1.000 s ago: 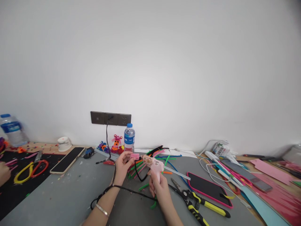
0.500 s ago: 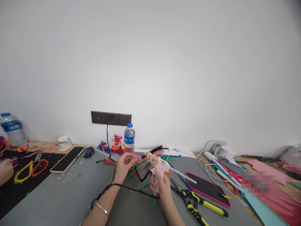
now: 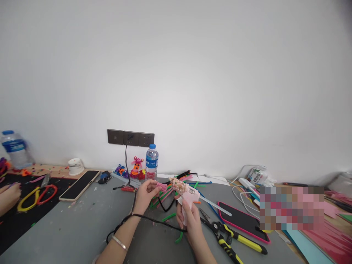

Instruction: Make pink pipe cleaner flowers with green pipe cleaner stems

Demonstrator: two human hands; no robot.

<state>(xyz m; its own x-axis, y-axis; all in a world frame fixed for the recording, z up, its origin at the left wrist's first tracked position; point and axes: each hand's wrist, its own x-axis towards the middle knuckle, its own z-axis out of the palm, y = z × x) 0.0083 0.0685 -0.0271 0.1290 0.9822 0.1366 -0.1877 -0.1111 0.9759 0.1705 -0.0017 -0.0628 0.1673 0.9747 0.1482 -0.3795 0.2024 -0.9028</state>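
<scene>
Above the grey table [image 3: 82, 227], the right hand [image 3: 189, 220] grips a pink glue gun [image 3: 184, 192], nozzle beside the small pink piece [image 3: 162, 187] pinched in the left hand [image 3: 145, 196].

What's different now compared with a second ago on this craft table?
The left hand brought the pink piece rightward, closer to the tip of the glue gun; the right hand kept its grip on it. Another person's hand at the far left edged further in. Nothing was let go; the water bottle and pliers stayed put.
</scene>
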